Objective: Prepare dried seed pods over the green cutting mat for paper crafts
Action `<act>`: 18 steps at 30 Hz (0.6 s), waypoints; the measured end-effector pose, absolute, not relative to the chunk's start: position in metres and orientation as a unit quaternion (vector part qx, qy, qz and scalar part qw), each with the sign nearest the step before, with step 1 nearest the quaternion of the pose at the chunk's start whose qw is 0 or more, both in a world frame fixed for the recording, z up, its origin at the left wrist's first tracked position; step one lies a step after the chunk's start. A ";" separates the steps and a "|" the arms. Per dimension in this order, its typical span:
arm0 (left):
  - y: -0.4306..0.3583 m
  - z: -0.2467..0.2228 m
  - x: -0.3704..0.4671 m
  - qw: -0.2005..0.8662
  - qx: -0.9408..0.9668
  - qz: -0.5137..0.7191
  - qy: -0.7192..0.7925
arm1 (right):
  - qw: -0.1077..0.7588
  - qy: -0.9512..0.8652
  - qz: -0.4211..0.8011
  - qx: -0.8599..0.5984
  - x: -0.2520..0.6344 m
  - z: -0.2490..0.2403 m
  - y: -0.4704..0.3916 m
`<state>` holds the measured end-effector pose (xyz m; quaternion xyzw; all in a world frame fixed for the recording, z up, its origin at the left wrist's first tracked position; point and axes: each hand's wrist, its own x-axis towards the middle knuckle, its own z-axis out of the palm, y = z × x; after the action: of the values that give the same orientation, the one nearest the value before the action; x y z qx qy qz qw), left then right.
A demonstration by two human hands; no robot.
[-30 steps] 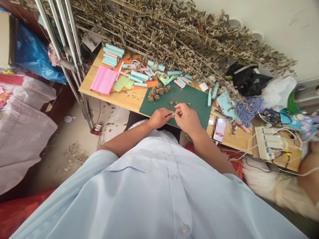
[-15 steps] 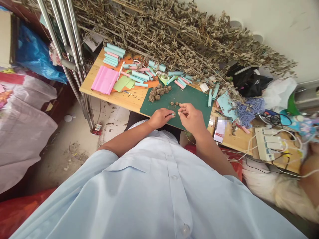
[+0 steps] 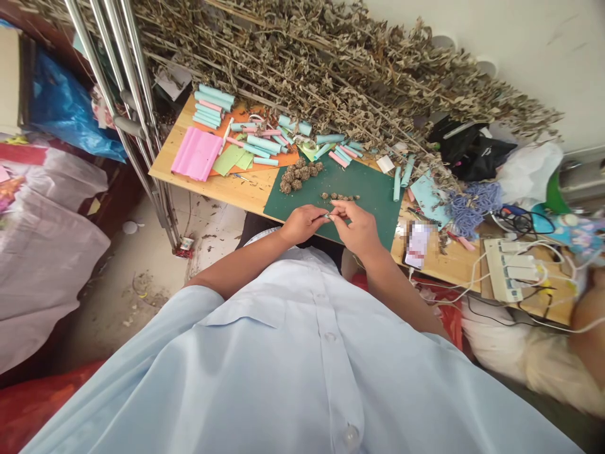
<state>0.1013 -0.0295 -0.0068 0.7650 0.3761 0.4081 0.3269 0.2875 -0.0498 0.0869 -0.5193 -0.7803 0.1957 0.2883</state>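
Observation:
My left hand (image 3: 303, 224) pinches a tiny pale bluish bit between thumb and forefinger, too small to identify. Right against it, the fingers of my right hand (image 3: 355, 226) are closed in a pinch at the same spot; whatever they hold is hidden. Both hands are at the near edge of a dark green mat (image 3: 375, 189). Just beyond my fingertips lies a short row of small brown crumbly lumps (image 3: 347, 197). Farther left on the mat sits a heap of larger round brown balls (image 3: 297, 176).
Rolled blue and pink paper tubes (image 3: 265, 145) and a pink sheet (image 3: 197, 153) lie on the wooden table (image 3: 165, 159). Dried leafy stalks (image 3: 331, 69) are piled behind. A phone (image 3: 416, 244) and a power strip (image 3: 503, 272) are at right, metal crutches (image 3: 127, 94) at left.
My right hand has shifted slightly left, its fingertips now meeting those of my left hand. More of the small brown lumps show beyond it. The left hand stays nearly still.

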 end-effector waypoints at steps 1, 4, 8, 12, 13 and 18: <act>-0.029 -0.007 0.101 0.328 0.764 0.408 0.376 | 0.280 -0.785 0.194 -0.518 0.287 0.088 -0.049; -0.029 -0.008 0.101 0.333 0.763 0.404 0.379 | 0.245 -0.798 0.189 -0.517 0.287 0.091 -0.048; -0.029 -0.007 0.101 0.334 0.764 0.399 0.381 | 0.184 -0.821 0.169 -0.513 0.285 0.097 -0.045; -0.029 -0.007 0.101 0.336 0.764 0.402 0.378 | 0.141 -0.835 0.135 -0.515 0.280 0.102 -0.043; -0.029 -0.008 0.101 0.336 0.762 0.404 0.378 | 0.137 -0.835 0.127 -0.517 0.278 0.103 -0.043; -0.029 -0.009 0.102 0.337 0.758 0.406 0.384 | 0.144 -0.828 0.125 -0.528 0.273 0.104 -0.043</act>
<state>0.1016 -0.0290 -0.0092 0.7581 0.3838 0.4059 0.3365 0.2726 -0.0432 0.1039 -0.5277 -0.8277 0.1249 0.1445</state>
